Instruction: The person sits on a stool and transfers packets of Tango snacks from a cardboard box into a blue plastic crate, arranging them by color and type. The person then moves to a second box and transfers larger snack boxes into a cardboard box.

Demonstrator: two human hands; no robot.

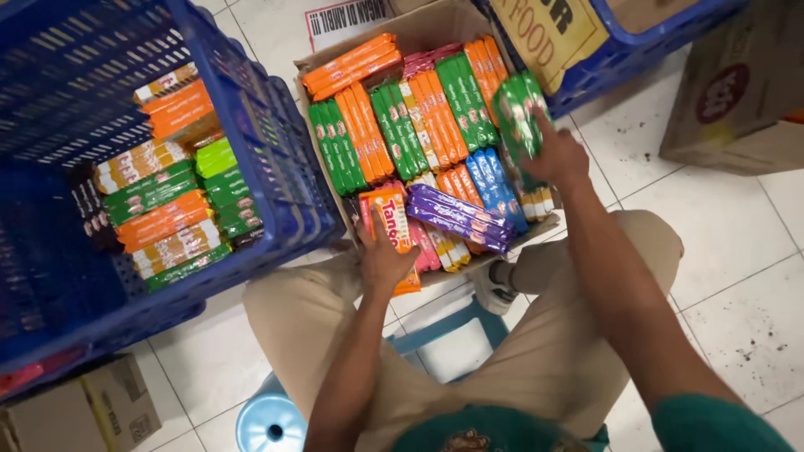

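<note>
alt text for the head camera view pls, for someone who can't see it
A seated person reaches into a cardboard box of colourful snack packs: the right hand grips a bundle of green packs, the left hand holds an orange pack. A blue crate to the left holds more packs, on white floor tiles.

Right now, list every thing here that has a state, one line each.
Left hand: closed on the orange packet, at the box's near edge.
Right hand: gripping green packets, lifted above the rest.
Cardboard box: open, flaps out, packed with packets.
Purple packets: lying flat across others.
Blue crate: open-topped, partly filled with stacked packets.
Blue stool: upright, under the seated person.
</note>
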